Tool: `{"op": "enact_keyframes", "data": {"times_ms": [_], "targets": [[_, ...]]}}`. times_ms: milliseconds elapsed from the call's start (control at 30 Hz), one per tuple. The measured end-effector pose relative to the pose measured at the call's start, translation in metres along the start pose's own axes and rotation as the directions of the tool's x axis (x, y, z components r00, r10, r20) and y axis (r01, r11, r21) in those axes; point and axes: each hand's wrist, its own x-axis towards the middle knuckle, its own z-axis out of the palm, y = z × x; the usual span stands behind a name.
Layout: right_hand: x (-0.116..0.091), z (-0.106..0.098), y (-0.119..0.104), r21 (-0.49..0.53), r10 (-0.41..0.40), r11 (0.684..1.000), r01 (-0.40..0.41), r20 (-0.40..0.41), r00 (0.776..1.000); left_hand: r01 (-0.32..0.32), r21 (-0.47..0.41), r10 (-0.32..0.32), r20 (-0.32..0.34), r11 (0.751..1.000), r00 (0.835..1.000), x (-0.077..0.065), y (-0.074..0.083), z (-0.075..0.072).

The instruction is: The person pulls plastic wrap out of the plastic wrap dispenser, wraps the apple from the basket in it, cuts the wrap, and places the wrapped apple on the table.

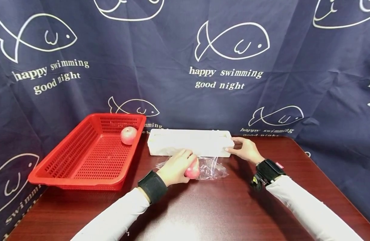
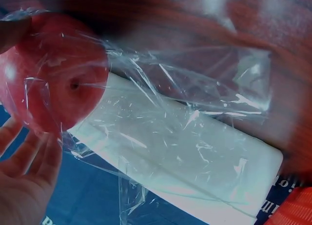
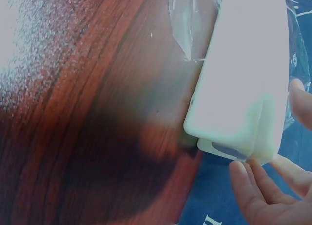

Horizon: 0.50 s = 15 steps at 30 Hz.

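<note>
My left hand [image 1: 176, 167] grips a red apple [image 1: 193, 168] in front of a long white cling film dispenser [image 1: 189, 142]. Clear film [image 1: 210, 168] clings over this apple [image 2: 63, 83] in the left wrist view and trails beside it across the dispenser [image 2: 180, 147]. At the dispenser's right end, my right hand [image 1: 246, 149] holds the corner between thumb and fingers. The right wrist view has those fingertips [image 3: 241, 173] against the end of the box. The left palm is hidden behind the apple in the head view.
A red perforated basket [image 1: 79, 182] stands on the left of the brown wooden table [image 1: 221, 211], with a second apple [image 1: 128, 135] inside by its right wall. A dark blue cloth [image 1: 173, 80] with fish drawings hangs right behind the dispenser.
</note>
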Motion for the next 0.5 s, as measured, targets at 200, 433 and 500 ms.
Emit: {"op": "enact_keyframes", "data": {"times_ms": [200, 433, 500], "targets": [[-0.001, -0.002, 0.0, 0.033, 0.018, 0.999, -0.019, 0.043, 0.999, 0.021, -0.014, -0.021, 0.038, 1.0, 0.999, 0.001, -0.002, -0.002], [-0.004, -0.007, -0.004, 0.138, 0.037, 0.989, -0.054, 0.121, 0.992, 0.076, -0.173, -0.06, 0.093, 0.982, 0.994, 0.003, -0.006, -0.011], [-0.005, -0.009, -0.005, 0.175, 0.033, 0.983, -0.06, 0.151, 0.988, 0.094, -0.215, -0.07, 0.115, 0.972, 0.991, 0.003, -0.007, -0.013]]}}
